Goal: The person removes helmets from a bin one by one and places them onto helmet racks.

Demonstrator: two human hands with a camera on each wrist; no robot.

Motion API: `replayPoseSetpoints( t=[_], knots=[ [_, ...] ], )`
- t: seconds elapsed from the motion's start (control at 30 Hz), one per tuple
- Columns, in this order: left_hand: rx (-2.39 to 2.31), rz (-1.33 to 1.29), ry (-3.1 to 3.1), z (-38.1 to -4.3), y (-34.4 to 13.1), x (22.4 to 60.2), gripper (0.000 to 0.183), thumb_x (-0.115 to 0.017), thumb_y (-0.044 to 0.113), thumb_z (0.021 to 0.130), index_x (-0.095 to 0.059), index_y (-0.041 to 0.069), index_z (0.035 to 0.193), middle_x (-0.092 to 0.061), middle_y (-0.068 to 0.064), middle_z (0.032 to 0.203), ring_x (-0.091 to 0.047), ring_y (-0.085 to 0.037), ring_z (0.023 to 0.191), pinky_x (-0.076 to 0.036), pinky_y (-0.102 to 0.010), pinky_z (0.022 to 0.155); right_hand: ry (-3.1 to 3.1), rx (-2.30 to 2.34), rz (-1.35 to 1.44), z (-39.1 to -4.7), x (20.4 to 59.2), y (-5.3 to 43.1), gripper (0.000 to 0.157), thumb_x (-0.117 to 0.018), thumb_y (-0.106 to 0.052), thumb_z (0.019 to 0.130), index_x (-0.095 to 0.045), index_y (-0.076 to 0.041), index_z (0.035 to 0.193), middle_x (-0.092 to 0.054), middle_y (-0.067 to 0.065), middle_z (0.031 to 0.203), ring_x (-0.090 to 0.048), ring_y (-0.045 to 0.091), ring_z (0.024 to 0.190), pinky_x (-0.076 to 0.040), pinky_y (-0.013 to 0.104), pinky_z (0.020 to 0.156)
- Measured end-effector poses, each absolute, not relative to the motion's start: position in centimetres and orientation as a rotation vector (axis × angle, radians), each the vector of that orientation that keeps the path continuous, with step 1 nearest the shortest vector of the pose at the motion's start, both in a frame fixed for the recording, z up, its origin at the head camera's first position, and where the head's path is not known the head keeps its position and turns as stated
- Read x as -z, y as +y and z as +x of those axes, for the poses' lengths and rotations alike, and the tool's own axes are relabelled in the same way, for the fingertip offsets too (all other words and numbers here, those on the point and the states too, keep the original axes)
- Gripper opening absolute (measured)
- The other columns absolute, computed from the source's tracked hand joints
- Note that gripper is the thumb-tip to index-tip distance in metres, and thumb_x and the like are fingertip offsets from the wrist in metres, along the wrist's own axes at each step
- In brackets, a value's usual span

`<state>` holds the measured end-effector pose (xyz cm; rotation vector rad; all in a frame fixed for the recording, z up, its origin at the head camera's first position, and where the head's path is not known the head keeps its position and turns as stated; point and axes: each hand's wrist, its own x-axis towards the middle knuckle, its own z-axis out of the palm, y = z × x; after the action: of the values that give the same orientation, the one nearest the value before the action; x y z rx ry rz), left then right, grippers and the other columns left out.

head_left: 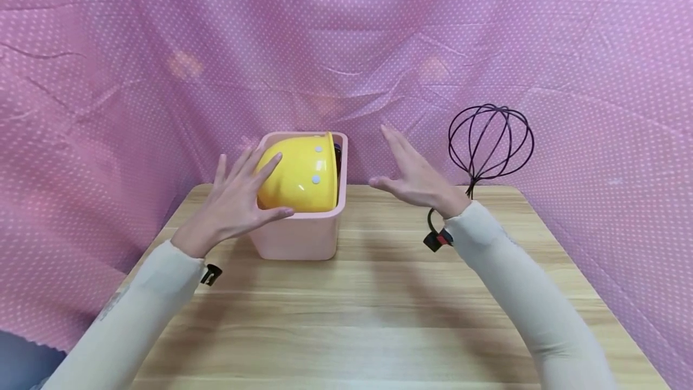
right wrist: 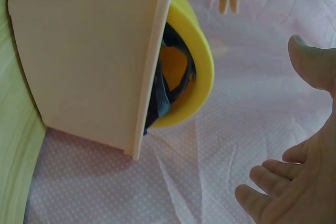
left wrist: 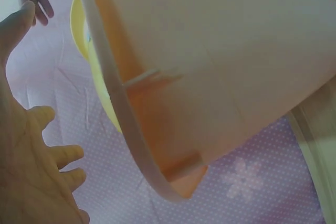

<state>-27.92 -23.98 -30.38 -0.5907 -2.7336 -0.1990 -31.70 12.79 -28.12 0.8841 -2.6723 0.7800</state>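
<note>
A yellow hard hat (head_left: 300,176) sits on its side in a pink plastic bin (head_left: 296,239), its crown toward the left and its brim rising above the bin's rim. Dark straps (right wrist: 176,59) show inside the hat in the right wrist view. My left hand (head_left: 233,197) is spread over the bin's left side, overlapping the hat in the head view; the left wrist view shows its fingers (left wrist: 65,156) apart from the bin wall. To the right of the bin, my right hand (head_left: 414,176) hovers with fingers extended and thumb apart, holding nothing.
The bin stands toward the back of a wooden table (head_left: 346,330). Pink dotted cloth (head_left: 346,47) hangs behind and along both sides. Beyond my right wrist is a black wire whisk-shaped frame (head_left: 489,143). Small black wrist-worn pieces (head_left: 433,241) stick out under the sleeves.
</note>
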Motion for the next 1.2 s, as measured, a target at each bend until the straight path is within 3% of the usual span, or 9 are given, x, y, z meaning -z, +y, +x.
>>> replayPoseSetpoints(
  t=[0.2,0.4,0.57,0.67,0.77,0.9,1.2],
  knots=[
    [0.236,-0.563,-2.760,-27.9,-24.6,30.7,0.108,-0.060,0.079,0.082,-0.012,0.028,0.165,-0.002,-0.002,0.174,-0.006,-0.040,0.160,0.007,-0.070,0.124,-2.691,-0.852,0.869,-32.1,28.8,11.5,0.105,-0.072,-0.048,0.090,-0.004,-0.017,0.165,-0.025,0.010,0.168,-0.028,0.029,0.155,-0.025,0.053,0.127],
    [0.276,-0.553,-2.763,-28.0,-25.3,31.2,0.114,-0.063,0.078,0.080,-0.012,0.022,0.165,-0.016,-0.014,0.171,-0.012,-0.042,0.158,-0.008,-0.067,0.126,-2.713,-0.903,0.864,-32.5,29.6,10.6,0.103,-0.074,-0.042,0.090,-0.009,-0.012,0.164,-0.032,0.015,0.165,-0.047,0.034,0.142,-0.041,0.050,0.119],
    [0.340,-0.539,-2.791,-27.9,-25.7,31.6,0.117,-0.066,0.076,0.080,-0.011,0.017,0.165,-0.023,-0.022,0.167,-0.016,-0.046,0.157,-0.015,-0.063,0.127,-2.735,-0.942,0.881,-32.6,30.0,9.6,0.100,-0.074,-0.039,0.090,-0.014,-0.007,0.163,-0.034,0.016,0.164,-0.048,0.035,0.143,-0.041,0.049,0.119],
    [0.389,-0.519,-2.824,-27.8,-26.0,31.8,0.119,-0.064,0.078,0.080,-0.002,0.024,0.165,-0.022,-0.021,0.167,-0.017,-0.046,0.156,-0.018,-0.063,0.126,-2.745,-0.997,0.869,-32.6,30.3,9.0,0.100,-0.075,-0.041,0.089,-0.017,-0.006,0.162,-0.036,0.016,0.163,-0.046,0.033,0.145,-0.040,0.049,0.120],
    [0.447,-0.535,-2.809,-27.9,-26.1,31.9,0.118,-0.066,0.077,0.080,0.007,0.036,0.162,-0.029,-0.017,0.165,-0.027,-0.041,0.152,-0.027,-0.065,0.121,-2.749,-1.079,0.851,-32.7,30.6,8.4,0.098,-0.075,-0.042,0.089,-0.021,-0.007,0.162,-0.041,0.015,0.161,-0.047,0.032,0.145,-0.041,0.050,0.118],
    [0.490,-0.563,-2.761,-28.1,-26.3,32.2,0.113,-0.070,0.074,0.079,0.002,0.043,0.161,-0.045,-0.013,0.151,-0.044,-0.035,0.138,-0.040,-0.063,0.110,-2.759,-1.200,0.832,-33.0,31.2,7.5,0.092,-0.074,-0.039,0.089,-0.025,-0.009,0.161,-0.046,0.011,0.158,-0.048,0.031,0.144,-0.043,0.050,0.117],
    [0.435,-0.452,-2.858,-28.0,-26.7,32.2,0.107,-0.061,0.080,0.081,-0.028,0.014,0.158,-0.043,-0.020,0.154,-0.041,-0.043,0.143,-0.036,-0.068,0.113,-2.762,-1.297,0.836,-33.6,32.0,5.9,0.087,-0.075,-0.033,0.088,-0.031,-0.008,0.158,-0.051,0.012,0.153,-0.056,0.030,0.137,-0.045,0.046,0.116]
  ],
)
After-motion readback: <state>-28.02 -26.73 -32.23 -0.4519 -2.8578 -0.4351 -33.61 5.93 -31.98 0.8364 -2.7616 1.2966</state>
